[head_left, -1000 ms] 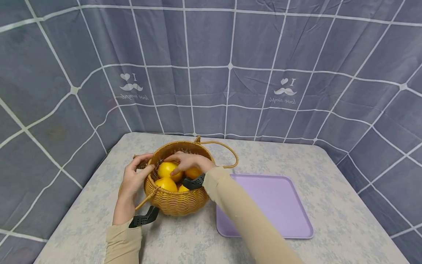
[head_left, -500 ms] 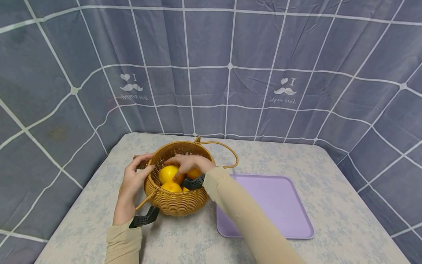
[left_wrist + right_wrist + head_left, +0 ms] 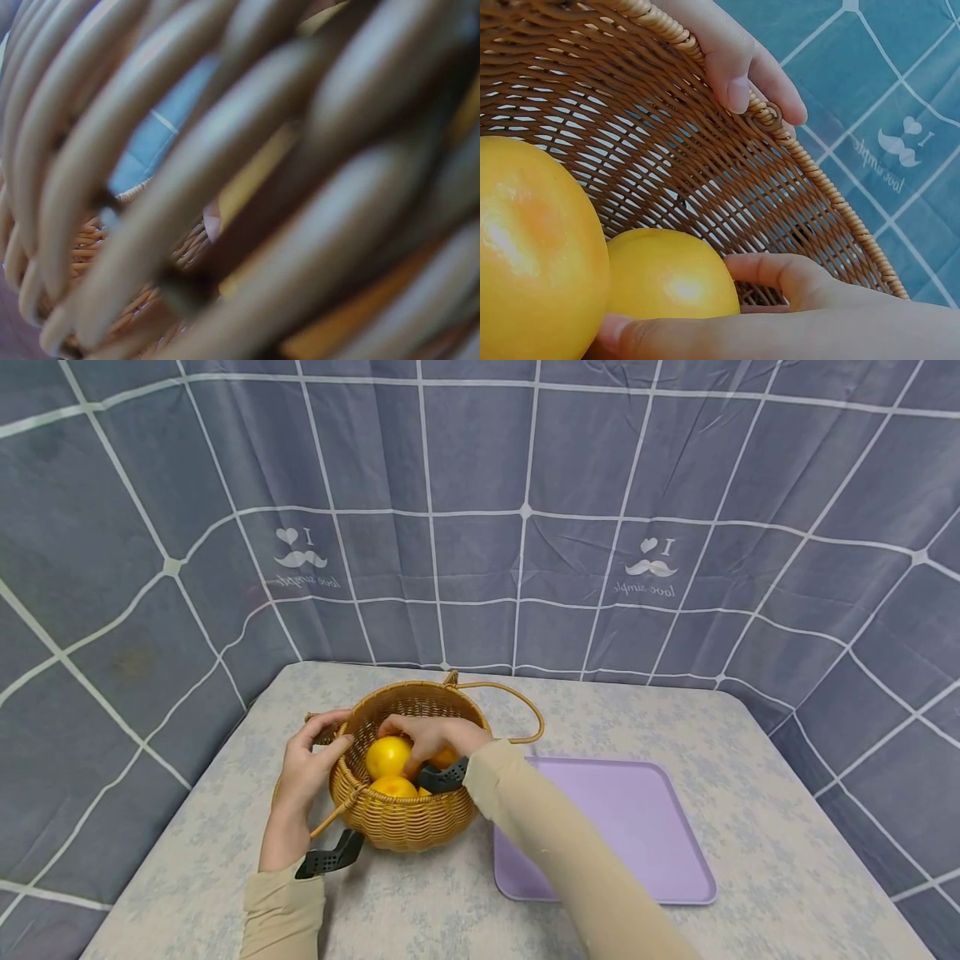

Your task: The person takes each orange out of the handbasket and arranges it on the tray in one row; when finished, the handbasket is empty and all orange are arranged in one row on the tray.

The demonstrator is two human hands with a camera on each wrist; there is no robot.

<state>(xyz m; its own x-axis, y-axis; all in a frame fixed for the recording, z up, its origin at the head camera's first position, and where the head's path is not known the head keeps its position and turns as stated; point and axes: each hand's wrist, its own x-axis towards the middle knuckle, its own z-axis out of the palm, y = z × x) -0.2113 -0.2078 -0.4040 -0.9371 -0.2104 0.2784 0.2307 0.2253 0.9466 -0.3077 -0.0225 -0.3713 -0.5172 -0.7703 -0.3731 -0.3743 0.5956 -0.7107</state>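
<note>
- I'm watching the left hand (image 3: pixel 303 766) pinching the rim of the basket (image 3: pixel 408 825).
- I'm seeing the right hand (image 3: pixel 437 735) pinching a yellow fruit (image 3: pixel 671 276) inside it.

Passable from above along the right edge of the table (image 3: pixel 776 814) and inside the far rim of the basket (image 3: pixel 408 823); blocked at left rim by left hand (image 3: pixel 302 766), mid-opening by right hand (image 3: pixel 433 735), near-left by yellow fruit (image 3: pixel 387 757).

From above, the head view faces forward and down; both wrist views share the basket (image 3: pixel 408 823) very near.
</note>
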